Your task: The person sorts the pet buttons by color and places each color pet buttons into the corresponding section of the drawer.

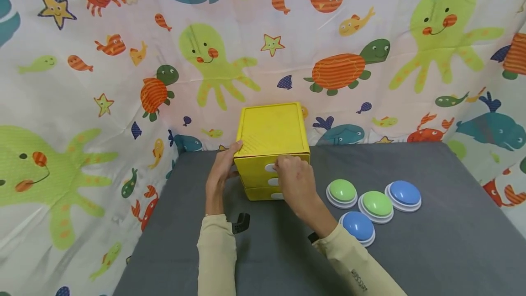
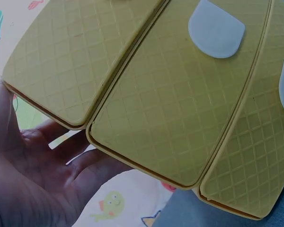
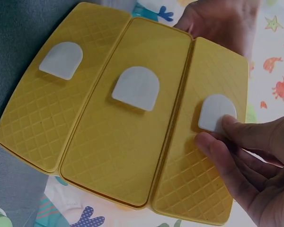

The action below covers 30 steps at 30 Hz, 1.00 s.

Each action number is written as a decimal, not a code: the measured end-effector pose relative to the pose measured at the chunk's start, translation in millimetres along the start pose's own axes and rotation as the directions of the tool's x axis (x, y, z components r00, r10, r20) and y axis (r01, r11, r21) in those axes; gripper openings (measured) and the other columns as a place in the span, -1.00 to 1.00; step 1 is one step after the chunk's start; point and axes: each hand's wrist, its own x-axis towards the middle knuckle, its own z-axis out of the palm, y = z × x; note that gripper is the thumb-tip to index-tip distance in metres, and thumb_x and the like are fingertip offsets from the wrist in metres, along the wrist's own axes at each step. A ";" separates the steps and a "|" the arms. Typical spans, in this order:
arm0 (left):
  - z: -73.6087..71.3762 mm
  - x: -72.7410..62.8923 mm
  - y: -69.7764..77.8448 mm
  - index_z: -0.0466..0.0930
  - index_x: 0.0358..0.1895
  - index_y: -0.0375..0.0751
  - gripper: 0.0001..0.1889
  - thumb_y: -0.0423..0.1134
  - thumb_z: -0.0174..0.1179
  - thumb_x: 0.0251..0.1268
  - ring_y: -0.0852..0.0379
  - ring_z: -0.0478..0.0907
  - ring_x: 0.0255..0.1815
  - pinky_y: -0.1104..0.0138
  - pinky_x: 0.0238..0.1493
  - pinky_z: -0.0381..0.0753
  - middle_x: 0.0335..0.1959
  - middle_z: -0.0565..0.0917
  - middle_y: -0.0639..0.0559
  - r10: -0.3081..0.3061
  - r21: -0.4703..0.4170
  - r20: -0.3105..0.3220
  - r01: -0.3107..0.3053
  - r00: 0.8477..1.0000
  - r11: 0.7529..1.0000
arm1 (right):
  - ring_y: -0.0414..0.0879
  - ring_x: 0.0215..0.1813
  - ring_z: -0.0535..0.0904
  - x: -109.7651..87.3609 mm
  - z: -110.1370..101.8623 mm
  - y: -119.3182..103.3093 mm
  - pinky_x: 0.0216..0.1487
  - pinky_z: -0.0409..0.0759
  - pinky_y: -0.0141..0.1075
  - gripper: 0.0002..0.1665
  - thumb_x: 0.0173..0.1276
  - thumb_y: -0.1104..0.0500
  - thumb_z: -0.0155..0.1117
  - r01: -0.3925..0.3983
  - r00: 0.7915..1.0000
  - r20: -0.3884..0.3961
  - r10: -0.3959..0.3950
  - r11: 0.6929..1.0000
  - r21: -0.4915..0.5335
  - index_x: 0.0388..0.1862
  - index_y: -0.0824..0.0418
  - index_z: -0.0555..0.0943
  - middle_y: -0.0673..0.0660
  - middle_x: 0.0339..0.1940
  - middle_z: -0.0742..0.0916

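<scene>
A yellow three-drawer box (image 1: 273, 127) stands toward the back of the dark table, its drawer fronts facing me. Each front has a white tab handle; the top handle (image 3: 217, 112), middle handle (image 3: 137, 89) and bottom handle (image 3: 62, 60) all show in the right wrist view. My right hand (image 1: 297, 182) pinches the top handle between thumb and fingers. Against the box's left side lies my left hand (image 1: 222, 168), its thumb at the top front edge and its fingers extended along the side. All three drawers look closed.
Right of the box sit several dome push buttons on white bases: a green button (image 1: 343, 191), another green button (image 1: 377, 203), a blue button (image 1: 405, 192) and a nearer blue button (image 1: 358, 226). A sea-animal-print cloth (image 1: 279, 67) hangs behind the dark table (image 1: 185, 259).
</scene>
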 end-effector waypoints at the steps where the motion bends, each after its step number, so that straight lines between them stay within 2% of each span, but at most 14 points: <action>1: 0.4 0.4 -0.3 0.58 0.37 -0.14 -0.21 0.43 0.16 0.35 -0.13 0.50 0.49 -0.24 0.36 0.57 0.37 0.61 -0.13 0.000 -0.003 -0.003 0.000 1.000 1.000 | -0.05 -0.61 0.57 0.8 1.0 1.0 -0.61 0.53 -0.24 -0.84 0.31 0.24 0.54 0.005 1.000 -0.008 -0.005 1.000 -0.010 -0.39 0.30 0.74 0.13 -0.62 0.69; 8: 3.7 2.7 -1.6 0.52 0.42 -0.18 -0.20 0.38 0.16 0.37 -0.16 0.46 0.52 -0.25 0.37 0.55 0.43 0.54 -0.15 -0.025 -0.019 -0.006 0.025 1.000 0.999 | -0.08 -0.65 0.48 1.0 4.0 5.3 -0.64 0.44 -0.28 -0.84 0.33 0.27 0.52 -0.005 1.000 -0.018 0.005 1.000 0.002 -0.43 0.31 0.73 0.12 -0.64 0.65; 12: 2.3 3.4 -0.5 0.53 0.41 -0.19 -0.20 0.38 0.16 0.37 -0.15 0.49 0.48 -0.24 0.37 0.56 0.40 0.55 -0.16 -0.030 -0.029 -0.011 0.030 0.999 0.999 | -0.02 -0.60 0.61 1.6 4.0 6.4 -0.60 0.58 -0.21 -0.86 0.30 0.26 0.54 0.004 0.999 -0.032 -0.003 0.999 0.040 -0.38 0.31 0.76 0.15 -0.58 0.73; 15: 0.6 3.7 0.9 0.53 0.41 -0.18 -0.19 0.41 0.16 0.36 -0.15 0.49 0.46 -0.24 0.38 0.55 0.38 0.56 -0.15 -0.014 -0.028 -0.012 0.013 1.000 1.000 | 0.03 -0.48 0.74 5.0 2.9 8.5 -0.46 0.73 -0.15 -0.89 0.29 0.25 0.55 -0.014 1.000 -0.022 0.016 0.994 0.109 -0.31 0.30 0.80 0.17 -0.46 0.82; 20: 1.3 3.1 2.3 0.51 0.43 -0.17 -0.17 0.43 0.14 0.36 -0.15 0.46 0.51 -0.26 0.42 0.51 0.40 0.56 -0.15 -0.003 -0.008 -0.017 0.003 1.000 1.000 | -0.03 -0.34 0.80 8.5 -5.9 15.9 -0.26 0.78 -0.19 -0.87 0.37 0.23 0.50 -0.123 0.989 0.106 0.100 0.966 0.228 -0.20 0.28 0.84 0.16 -0.30 0.88; 25: 1.4 1.0 1.8 0.52 0.41 -0.20 -0.18 0.42 0.10 0.40 -0.18 0.44 0.52 -0.26 0.42 0.50 0.37 0.58 -0.18 -0.014 0.009 -0.017 0.014 1.000 1.000 | -0.09 -0.36 0.73 0.4 -11.6 23.9 -0.28 0.73 -0.24 -0.86 0.41 0.22 0.45 -0.254 0.950 0.249 0.190 0.932 0.257 -0.17 0.28 0.84 0.15 -0.28 0.88; 28: 0.7 1.2 1.2 0.53 0.39 -0.21 -0.19 0.41 0.10 0.41 -0.18 0.45 0.52 -0.27 0.41 0.50 0.35 0.59 -0.19 -0.009 -0.002 -0.018 0.009 1.000 1.000 | -0.11 -0.38 0.70 -8.3 -6.8 29.2 -0.30 0.70 -0.26 -0.87 0.40 0.24 0.44 -0.283 0.931 0.303 0.202 0.925 0.255 -0.20 0.28 0.84 0.14 -0.30 0.87; 30: 0.8 1.3 -0.1 0.54 0.38 -0.22 -0.20 0.41 0.10 0.41 -0.18 0.45 0.51 -0.28 0.41 0.50 0.34 0.59 -0.19 -0.005 -0.009 -0.019 0.005 1.000 1.000 | -0.13 -0.37 0.69 -14.7 0.5 31.4 -0.30 0.70 -0.26 -0.89 0.39 0.25 0.45 -0.283 0.926 0.322 0.195 0.925 0.254 -0.20 0.27 0.84 0.13 -0.29 0.87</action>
